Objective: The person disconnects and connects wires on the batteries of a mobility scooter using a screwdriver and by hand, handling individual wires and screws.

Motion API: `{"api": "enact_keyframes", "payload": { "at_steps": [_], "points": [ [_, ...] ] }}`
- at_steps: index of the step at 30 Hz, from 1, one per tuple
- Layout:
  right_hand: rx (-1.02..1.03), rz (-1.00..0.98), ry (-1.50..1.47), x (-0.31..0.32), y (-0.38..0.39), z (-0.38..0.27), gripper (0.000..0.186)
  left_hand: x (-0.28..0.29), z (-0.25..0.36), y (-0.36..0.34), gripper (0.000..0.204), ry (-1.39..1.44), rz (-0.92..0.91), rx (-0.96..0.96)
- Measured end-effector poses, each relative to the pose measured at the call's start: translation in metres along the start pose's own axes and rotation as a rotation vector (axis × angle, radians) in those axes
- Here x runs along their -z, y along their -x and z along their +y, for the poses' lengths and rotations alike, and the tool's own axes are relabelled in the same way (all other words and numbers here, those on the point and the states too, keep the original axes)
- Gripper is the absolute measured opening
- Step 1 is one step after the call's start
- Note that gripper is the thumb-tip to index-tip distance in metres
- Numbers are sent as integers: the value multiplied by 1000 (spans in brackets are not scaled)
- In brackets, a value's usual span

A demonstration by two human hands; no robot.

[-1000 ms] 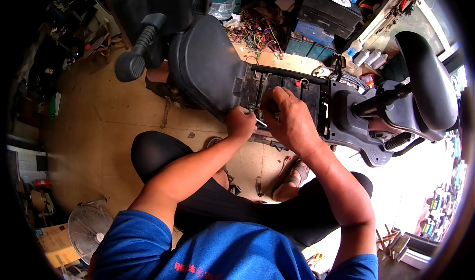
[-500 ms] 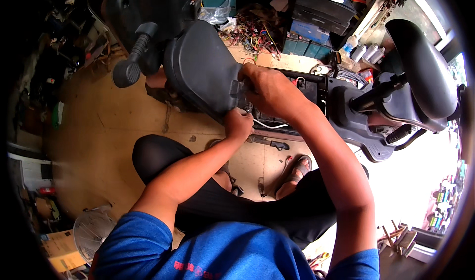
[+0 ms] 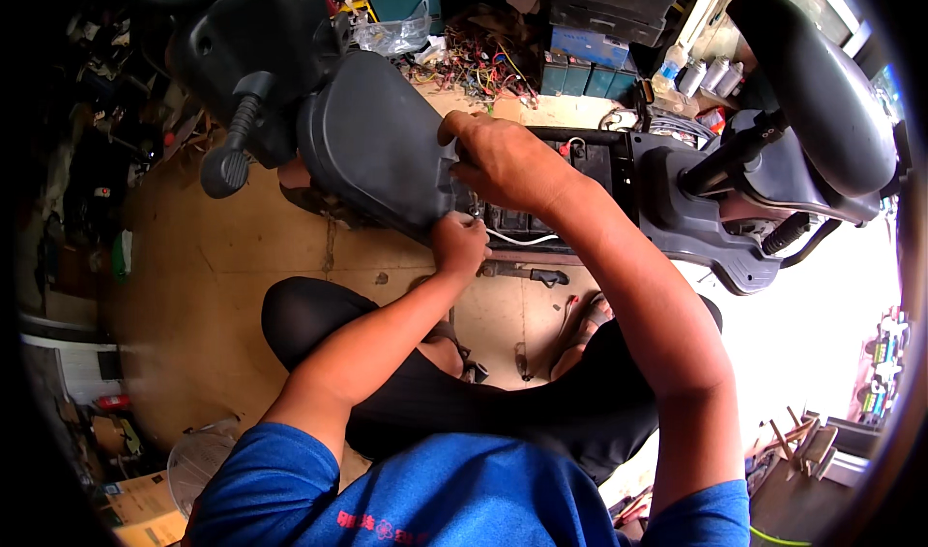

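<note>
A black electric scooter stands across in front of me, its battery compartment (image 3: 601, 167) open in the middle. Over the front of it lies a rounded black plastic cover (image 3: 372, 141). My right hand (image 3: 507, 165) is closed on the cover's right edge, thumb and fingers bent round it. At the near lower corner my left hand (image 3: 458, 242) is pinched closed beside a small shiny metal bit; what it holds is mostly hidden by the fingers. A white cable (image 3: 522, 240) runs right from there along the compartment's near side.
The scooter's black seat (image 3: 812, 93) rises at the right, and a ribbed foot peg (image 3: 232, 156) juts out at the left. Tangled wires (image 3: 483, 64) and stacked batteries (image 3: 590, 73) lie beyond. A black-handled tool (image 3: 546, 276) is on the floor near my feet.
The view has shifted a little, so the scooter's front sits further left in the picture. Both hands keep nearly the same places on the cover.
</note>
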State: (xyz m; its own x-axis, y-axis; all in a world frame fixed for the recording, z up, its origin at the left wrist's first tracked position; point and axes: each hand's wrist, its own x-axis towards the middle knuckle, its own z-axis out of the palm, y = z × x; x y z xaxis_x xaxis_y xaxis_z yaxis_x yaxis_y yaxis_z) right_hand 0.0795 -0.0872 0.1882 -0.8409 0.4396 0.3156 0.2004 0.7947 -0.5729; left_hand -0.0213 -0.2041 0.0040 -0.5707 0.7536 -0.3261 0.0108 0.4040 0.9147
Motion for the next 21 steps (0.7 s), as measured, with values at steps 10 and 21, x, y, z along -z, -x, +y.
{"api": "enact_keyframes", "payload": {
  "at_steps": [10, 21],
  "points": [
    [-61, 21, -31, 9, 14, -1, 35, -4, -9, -5, 13, 9, 35, -48],
    [42, 4, 234, -4, 13, -10, 33, 0, -1, -2, 15, 21, -15, -21]
  ]
}}
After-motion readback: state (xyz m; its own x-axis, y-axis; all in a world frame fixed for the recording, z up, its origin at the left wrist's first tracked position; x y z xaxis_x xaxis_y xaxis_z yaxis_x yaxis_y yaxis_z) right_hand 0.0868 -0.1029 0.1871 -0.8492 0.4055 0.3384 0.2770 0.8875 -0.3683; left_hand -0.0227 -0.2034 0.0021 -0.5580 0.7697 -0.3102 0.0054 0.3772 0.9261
